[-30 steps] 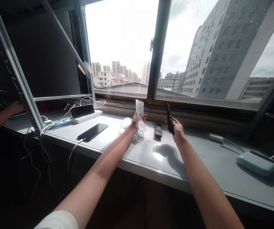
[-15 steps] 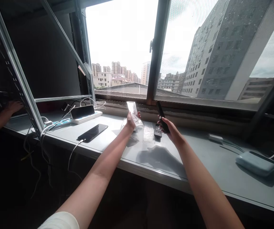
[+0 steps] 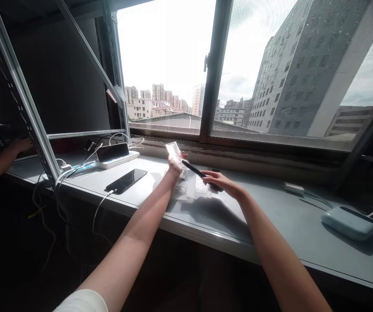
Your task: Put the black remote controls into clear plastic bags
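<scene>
The left hand [image 3: 175, 165] is holding a clear plastic bag [image 3: 173, 150] above the worktop [image 3: 280, 225], one end standing up past the hand; the film is probably too limp to be keeping its shape unsupported. The left fingers are closing on it loosely, tips showing beyond.

The right hand [image 3: 221, 181] is gripping a black remote [image 3: 195, 170] near its close end, fingers bent over the top and the thumb's place hidden. That grasp is leaving the far end free, and it is pointing at the bag by the left hand; whether it is touching the film or sitting inside, I cannot tell.

Behind the right hand, what is probably a second remote [image 3: 216, 170] is lying mostly hidden, with loose clear film [image 3: 202, 187] just beside it. To the left, a phone [image 3: 126, 181] is resting flat with a white cable [image 3: 99, 208] at its near end, presumably for charging.
</scene>
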Demonstrator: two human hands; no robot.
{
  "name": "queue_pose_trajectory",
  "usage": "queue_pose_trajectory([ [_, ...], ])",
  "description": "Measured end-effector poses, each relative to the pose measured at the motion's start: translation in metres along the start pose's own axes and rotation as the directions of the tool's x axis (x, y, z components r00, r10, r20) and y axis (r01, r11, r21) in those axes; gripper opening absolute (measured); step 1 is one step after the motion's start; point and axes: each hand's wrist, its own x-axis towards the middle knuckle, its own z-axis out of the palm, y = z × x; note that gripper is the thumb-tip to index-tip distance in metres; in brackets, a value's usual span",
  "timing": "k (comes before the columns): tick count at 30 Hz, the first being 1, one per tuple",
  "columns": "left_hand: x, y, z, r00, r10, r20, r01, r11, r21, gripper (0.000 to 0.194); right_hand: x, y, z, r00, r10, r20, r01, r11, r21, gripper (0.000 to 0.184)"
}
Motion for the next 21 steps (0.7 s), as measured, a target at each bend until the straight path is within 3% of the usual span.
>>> queue_pose_trajectory([
  [6, -0.003, 0.005, 0.003, 0.999, 0.006, -0.037, -0.008, 0.999, -0.033, 0.049, -0.002, -0.004, 0.0, 1.0, 0.023, 0.021, -0.021, 0.997, -0.071, 0.068],
  [21, 0.009, 0.01, -0.002, 0.997, 0.033, -0.069, -0.041, 0.993, -0.112, 0.047, -0.003, -0.005, -0.003, 0.989, 0.086, 0.118, -0.064, 0.982, -0.175, 0.071],
])
